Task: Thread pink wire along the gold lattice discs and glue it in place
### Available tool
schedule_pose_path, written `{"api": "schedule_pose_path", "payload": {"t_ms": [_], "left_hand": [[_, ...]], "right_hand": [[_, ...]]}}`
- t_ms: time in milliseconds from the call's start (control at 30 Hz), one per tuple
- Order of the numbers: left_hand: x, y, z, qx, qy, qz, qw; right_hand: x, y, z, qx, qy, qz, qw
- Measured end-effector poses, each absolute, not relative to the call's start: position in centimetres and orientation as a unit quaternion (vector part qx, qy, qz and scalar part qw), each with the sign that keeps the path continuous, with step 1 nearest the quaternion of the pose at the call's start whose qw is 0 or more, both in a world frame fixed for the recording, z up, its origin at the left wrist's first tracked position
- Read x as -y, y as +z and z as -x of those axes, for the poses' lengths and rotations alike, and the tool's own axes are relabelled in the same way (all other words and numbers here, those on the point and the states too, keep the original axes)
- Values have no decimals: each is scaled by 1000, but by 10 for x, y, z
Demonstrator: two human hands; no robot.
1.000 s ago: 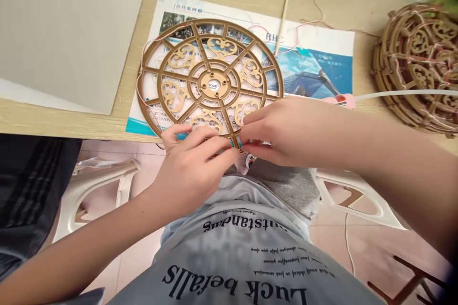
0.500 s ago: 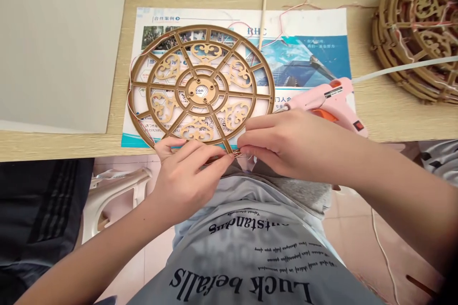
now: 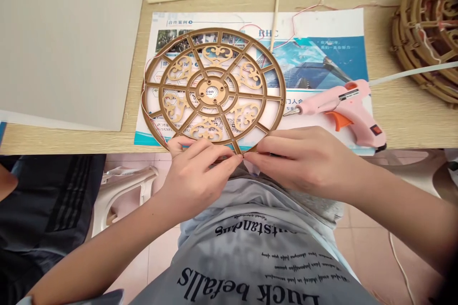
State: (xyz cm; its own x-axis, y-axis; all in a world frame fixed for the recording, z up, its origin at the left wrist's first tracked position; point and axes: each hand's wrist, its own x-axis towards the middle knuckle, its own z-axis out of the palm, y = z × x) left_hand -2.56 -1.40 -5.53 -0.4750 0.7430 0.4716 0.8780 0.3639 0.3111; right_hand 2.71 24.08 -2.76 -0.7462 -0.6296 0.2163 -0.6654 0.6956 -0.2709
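Note:
A round gold-brown openwork frame (image 3: 270, 87) with spokes and scroll ornaments lies on a printed sheet, its near rim at the table edge. My left hand (image 3: 200, 169) is closed on that near rim, thumb and forefinger pinched at the foot of a spoke. Just right of it my right hand (image 3: 300, 157) is also closed on the rim, its fingertips close to my left ones. A thin red and white wire (image 3: 143, 97) follows the frame's left side. Whether wire is between my fingertips is hidden.
A pink hot glue gun (image 3: 343, 105) lies right of the frame, nozzle towards it. Under both is the printed sheet (image 3: 329, 21). Stacked wired frames (image 3: 418, 52) stand far right, a pale stick (image 3: 276, 9) behind, a white panel (image 3: 67, 43) left. Another person's dark clothing (image 3: 53, 200) shows lower left.
My right hand has shifted slightly right and down along the rim, uncovering more of the glue gun. My left hand keeps its hold. The whole view has moved a little.

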Motion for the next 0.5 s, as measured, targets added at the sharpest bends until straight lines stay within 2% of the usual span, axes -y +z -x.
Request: {"api": "schedule_pose_path", "payload": {"t_ms": [233,500], "left_hand": [[14,-56,25,825,-265,484,124],[15,-55,27,813,-263,504,126]], "right_hand": [[-243,-26,-20,898,129,-416,68],[-237,-35,-21,884,80,-439,137]]}}
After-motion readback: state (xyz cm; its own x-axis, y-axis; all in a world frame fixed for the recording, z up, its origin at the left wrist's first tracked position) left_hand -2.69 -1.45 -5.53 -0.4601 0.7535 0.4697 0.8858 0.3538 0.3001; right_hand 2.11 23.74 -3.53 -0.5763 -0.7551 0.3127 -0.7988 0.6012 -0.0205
